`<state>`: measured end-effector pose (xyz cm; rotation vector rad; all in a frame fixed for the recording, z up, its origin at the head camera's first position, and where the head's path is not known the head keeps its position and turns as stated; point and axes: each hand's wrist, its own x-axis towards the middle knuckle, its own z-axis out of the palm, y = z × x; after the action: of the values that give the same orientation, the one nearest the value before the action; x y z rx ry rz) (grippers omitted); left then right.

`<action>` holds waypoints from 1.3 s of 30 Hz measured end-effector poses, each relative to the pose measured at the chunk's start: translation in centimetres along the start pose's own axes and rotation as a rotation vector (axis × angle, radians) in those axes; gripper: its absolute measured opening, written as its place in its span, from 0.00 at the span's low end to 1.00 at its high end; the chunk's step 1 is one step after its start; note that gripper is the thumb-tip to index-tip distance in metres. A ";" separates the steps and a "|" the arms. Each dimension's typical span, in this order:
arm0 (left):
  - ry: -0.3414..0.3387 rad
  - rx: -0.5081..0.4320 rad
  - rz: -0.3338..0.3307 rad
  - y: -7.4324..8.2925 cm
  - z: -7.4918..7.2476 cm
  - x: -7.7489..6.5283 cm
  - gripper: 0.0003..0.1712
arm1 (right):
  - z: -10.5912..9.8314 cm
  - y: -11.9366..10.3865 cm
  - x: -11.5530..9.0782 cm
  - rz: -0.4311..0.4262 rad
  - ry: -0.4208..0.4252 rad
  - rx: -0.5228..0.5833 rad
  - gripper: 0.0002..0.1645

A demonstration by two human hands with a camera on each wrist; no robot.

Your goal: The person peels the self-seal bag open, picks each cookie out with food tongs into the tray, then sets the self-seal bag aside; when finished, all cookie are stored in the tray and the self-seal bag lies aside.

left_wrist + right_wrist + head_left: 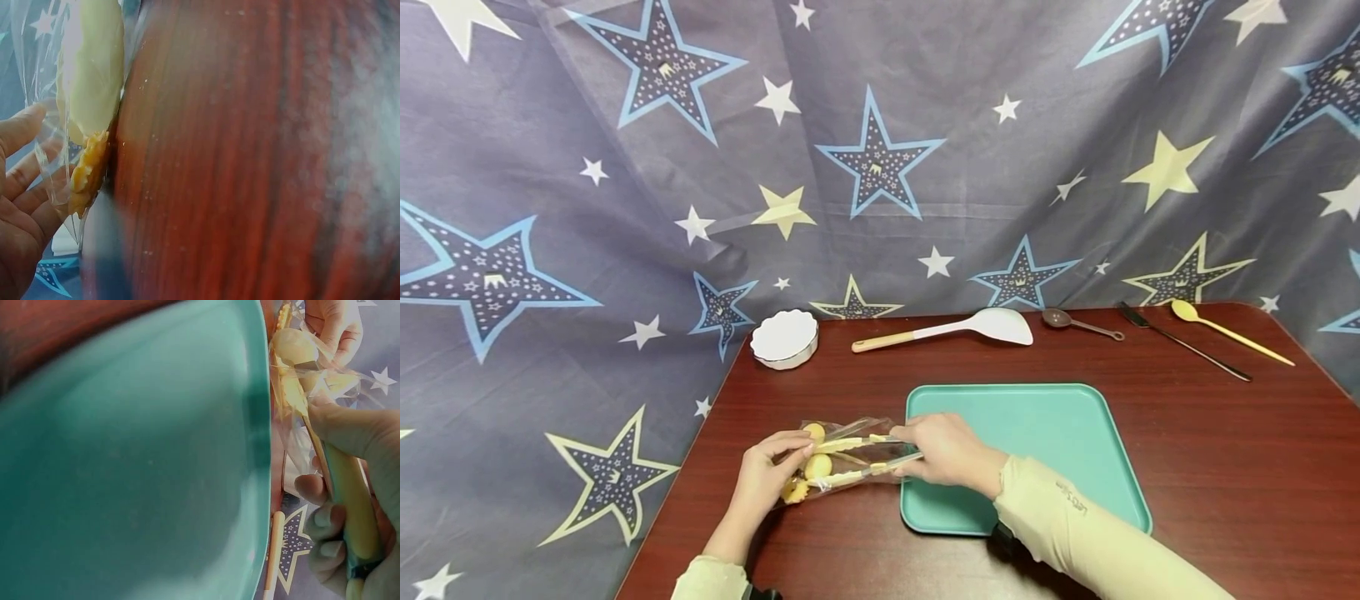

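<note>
A clear plastic bag (867, 427) lies left of the tray, with several round yellow biscuits (817, 467) and a ridged golden piece (795, 491) in it. My left hand (762, 477) pinches the bag's left end between thumb and fingers. Yellow-tipped tongs (847, 478) reach into the bag, arms spread on either side of a biscuit; whether they touch it I cannot tell. Gripping their handles is my right hand (951, 454). The right wrist view shows fingers curled round a yellow tong handle (351, 494). Up close in the left wrist view, the ridged piece (89, 175) sits behind the film.
A teal tray (1037, 458) lies under the right forearm. Along the back edge stand a white fluted dish (785, 337), a white spatula (1000, 325), a brown measuring spoon (1057, 318), a long dark-handled utensil (1187, 343) and a yellow spoon (1186, 311). A star-patterned curtain hangs behind.
</note>
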<state>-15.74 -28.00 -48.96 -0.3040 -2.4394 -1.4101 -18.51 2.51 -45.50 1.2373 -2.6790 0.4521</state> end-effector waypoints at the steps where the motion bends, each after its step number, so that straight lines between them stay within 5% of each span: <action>1: 0.002 0.000 -0.008 0.0 0.0 0.0 0.05 | 0.0 0.0 0.0 -0.004 0.005 -0.002 0.27; 19: 0.006 -0.038 -0.043 0.2 -0.1 -0.1 0.06 | -3.1 1.8 -2.7 0.028 0.081 0.032 0.30; 28: -0.002 -0.028 -0.025 3.3 -0.3 -0.2 0.06 | -4.9 3.2 -5.3 0.022 0.141 0.053 0.30; 39: 0.004 -0.054 -0.035 0.0 0.0 -0.2 0.06 | -7.7 5.3 -9.8 0.118 0.234 0.086 0.31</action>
<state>-15.59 -27.95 -49.04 -0.2707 -2.4180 -1.4912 -16.12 15.31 -41.92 0.9805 -2.5643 0.6898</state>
